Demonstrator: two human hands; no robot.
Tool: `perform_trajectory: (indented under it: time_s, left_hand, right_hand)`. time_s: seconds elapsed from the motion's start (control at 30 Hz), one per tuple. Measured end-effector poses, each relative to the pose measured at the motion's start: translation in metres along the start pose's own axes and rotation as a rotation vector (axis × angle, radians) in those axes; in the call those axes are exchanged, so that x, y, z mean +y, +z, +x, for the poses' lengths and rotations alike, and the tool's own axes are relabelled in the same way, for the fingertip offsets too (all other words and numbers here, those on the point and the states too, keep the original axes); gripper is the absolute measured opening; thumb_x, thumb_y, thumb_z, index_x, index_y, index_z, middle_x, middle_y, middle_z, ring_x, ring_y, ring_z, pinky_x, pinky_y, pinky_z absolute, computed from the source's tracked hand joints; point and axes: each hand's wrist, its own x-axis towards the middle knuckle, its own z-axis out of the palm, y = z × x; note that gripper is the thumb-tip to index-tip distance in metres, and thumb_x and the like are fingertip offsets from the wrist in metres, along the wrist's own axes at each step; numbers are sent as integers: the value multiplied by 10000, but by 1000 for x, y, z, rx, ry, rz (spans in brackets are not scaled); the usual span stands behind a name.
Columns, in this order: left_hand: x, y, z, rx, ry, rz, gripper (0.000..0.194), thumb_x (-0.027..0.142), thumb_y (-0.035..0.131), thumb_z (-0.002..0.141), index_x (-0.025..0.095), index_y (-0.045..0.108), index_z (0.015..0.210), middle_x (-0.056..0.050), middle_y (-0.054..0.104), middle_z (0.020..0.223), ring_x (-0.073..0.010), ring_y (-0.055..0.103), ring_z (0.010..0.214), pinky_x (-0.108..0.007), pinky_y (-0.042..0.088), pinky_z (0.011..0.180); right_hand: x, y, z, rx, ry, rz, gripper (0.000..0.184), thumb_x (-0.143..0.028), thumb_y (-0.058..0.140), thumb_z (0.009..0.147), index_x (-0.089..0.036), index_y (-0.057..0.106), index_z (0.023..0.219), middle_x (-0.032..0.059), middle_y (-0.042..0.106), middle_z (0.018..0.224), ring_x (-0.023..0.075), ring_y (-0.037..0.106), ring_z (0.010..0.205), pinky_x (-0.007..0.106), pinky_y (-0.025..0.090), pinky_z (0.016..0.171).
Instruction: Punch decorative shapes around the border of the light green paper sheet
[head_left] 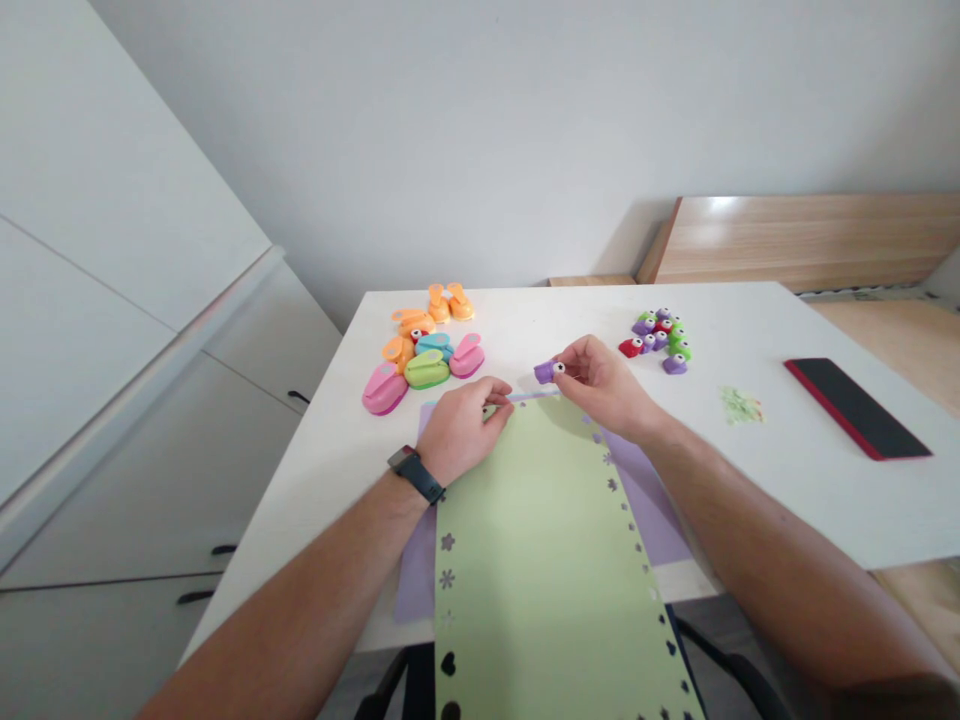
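A large pale green paper sheet (pixel 540 530) with cut-out shapes along its side edges lies over a purple sheet (pixel 414 575). At the top left of the green sheet, my left hand (pixel 465 425) is closed, thumb and fingers pinching its far edge. My right hand (pixel 604 385) grips a small purple paper punch (pixel 544 373) with a round white button, just beyond the green sheet's far edge. The near part of the green sheet hangs over the table's front edge.
Larger craft punches in pink (pixel 385 390), green (pixel 427 370), blue and orange stand at the back left of the white table (pixel 315 520). Several small punches (pixel 660 340) cluster at the back right, near a pile of green paper bits (pixel 741 405) and a black-and-red flat board (pixel 859 408).
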Motion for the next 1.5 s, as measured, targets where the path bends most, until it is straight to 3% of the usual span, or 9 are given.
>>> perform_trajectory:
  time_s: [0.37, 0.63, 0.77, 0.97, 1.3, 1.5]
  left_hand:
    - [4, -2, 0, -4, -13, 1, 180, 244, 612, 907, 212, 663, 1077, -32, 783, 1030, -207, 747, 978, -349, 563, 877]
    - [3, -1, 0, -12, -13, -7, 189, 243, 608, 912, 216, 663, 1091, -25, 782, 1035, -202, 745, 983, -347, 557, 886]
    - [2, -1, 0, -5, -10, 3, 187, 255, 608, 915, 219, 660, 1091, -29, 782, 1038, -209, 744, 987, -355, 560, 896]
    - [2, -1, 0, -3, -5, 15, 190, 259, 604, 919, 221, 657, 1097, -30, 782, 1039, -213, 744, 990, -360, 562, 888]
    - [1, -1, 0, 0, -1, 16, 188, 252, 609, 915, 220, 662, 1093, -27, 785, 1029, -209, 747, 980, -350, 564, 888]
    - [2, -1, 0, 1, -5, 16, 191, 251, 613, 908, 217, 662, 1089, -31, 786, 1028, -213, 748, 979, -352, 571, 880]
  right_hand:
    - [-4, 0, -1, -13, -5, -23, 234, -322, 691, 864, -220, 549, 1019, 13, 634, 893, 141, 581, 736, 295, 485, 662]
    - [5, -1, 0, -25, -18, -67, 482, -234, 694, 808, -200, 599, 1279, 81, 662, 1088, 196, 643, 908, 377, 553, 830]
    - [4, -2, 0, -30, -36, -113, 407, -211, 693, 803, -220, 648, 1207, 82, 676, 1101, 205, 656, 911, 399, 554, 873]
    - [-4, 0, 0, -42, -7, -78, 311, -194, 691, 776, -208, 595, 1072, 49, 673, 989, 189, 632, 844, 367, 535, 796]
    - [-9, 0, -2, -34, -4, -106, 298, -229, 719, 778, -217, 578, 1041, 50, 677, 1025, 183, 630, 853, 358, 532, 795]
    - [-8, -4, -2, -74, -39, -181, 469, -221, 706, 810, -254, 621, 1271, 66, 697, 1179, 223, 659, 995, 398, 530, 866]
